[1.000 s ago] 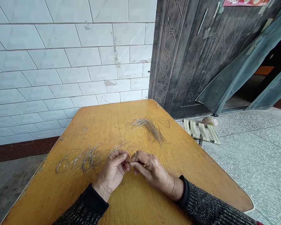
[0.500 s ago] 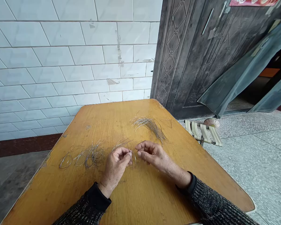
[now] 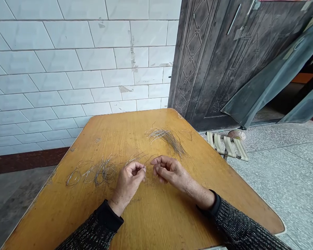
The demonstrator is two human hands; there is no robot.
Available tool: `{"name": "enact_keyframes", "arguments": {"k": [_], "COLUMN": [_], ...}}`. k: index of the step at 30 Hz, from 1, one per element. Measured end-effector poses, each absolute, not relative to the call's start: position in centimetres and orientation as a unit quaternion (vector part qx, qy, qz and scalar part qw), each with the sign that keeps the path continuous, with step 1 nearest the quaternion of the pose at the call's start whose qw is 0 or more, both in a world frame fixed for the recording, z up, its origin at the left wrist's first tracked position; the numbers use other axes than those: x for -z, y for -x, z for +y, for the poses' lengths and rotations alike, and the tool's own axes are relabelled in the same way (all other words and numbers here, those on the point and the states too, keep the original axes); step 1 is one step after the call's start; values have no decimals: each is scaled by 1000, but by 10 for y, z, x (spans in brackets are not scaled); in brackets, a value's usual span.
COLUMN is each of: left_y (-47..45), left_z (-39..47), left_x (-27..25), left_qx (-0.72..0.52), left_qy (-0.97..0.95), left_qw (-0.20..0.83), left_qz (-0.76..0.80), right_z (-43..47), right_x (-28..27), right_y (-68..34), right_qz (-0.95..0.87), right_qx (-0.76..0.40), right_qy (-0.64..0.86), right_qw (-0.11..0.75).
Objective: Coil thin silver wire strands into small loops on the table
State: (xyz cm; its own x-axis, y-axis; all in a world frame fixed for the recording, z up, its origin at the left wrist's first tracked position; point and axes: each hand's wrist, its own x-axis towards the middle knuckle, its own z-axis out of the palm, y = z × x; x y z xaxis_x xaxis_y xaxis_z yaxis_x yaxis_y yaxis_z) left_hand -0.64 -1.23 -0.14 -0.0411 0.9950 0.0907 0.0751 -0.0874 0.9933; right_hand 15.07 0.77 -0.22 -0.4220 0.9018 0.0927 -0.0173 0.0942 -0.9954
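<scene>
I see left hand [image 3: 129,178] pinching the wire [image 3: 148,159] at its fingertips, free length running away and rightward from them, just beyond right hand's [image 3: 176,175] loosely parted, seemingly empty fingers, contact unclear.

A white-tiled wall [image 3: 75,59] adjoins a dark door [image 3: 208,62] near a curtain [image 3: 271,78] and striped stool [image 3: 229,146].

Dark sleeves [image 3: 246,222], plain black cuffs [image 3: 108,216]
The cuffs sit just behind the left hand [image 3: 130,178] and right hand [image 3: 172,172]; farther back, the sleeves are flecked in pale rows.
</scene>
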Motion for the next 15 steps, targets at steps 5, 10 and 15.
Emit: {"name": "enact_keyframes", "arguments": {"k": [5, 10, 15], "left_y": [8, 9, 8], "left_z": [-13, -11, -12], "left_x": [6, 10, 7], "left_qx": [-489, -500, -508], "left_qy": [-463, -415, -418], "left_qw": [582, 633, 639], "left_qz": [457, 420, 399], "right_z": [13, 13, 13], "right_x": [4, 4, 3], "right_y": [-151, -150, -150], "right_qz": [-587, -573, -566], "right_qx": [-576, -574, -580], "right_qy": [380, 382, 377], "right_qw": [424, 443, 447]}}
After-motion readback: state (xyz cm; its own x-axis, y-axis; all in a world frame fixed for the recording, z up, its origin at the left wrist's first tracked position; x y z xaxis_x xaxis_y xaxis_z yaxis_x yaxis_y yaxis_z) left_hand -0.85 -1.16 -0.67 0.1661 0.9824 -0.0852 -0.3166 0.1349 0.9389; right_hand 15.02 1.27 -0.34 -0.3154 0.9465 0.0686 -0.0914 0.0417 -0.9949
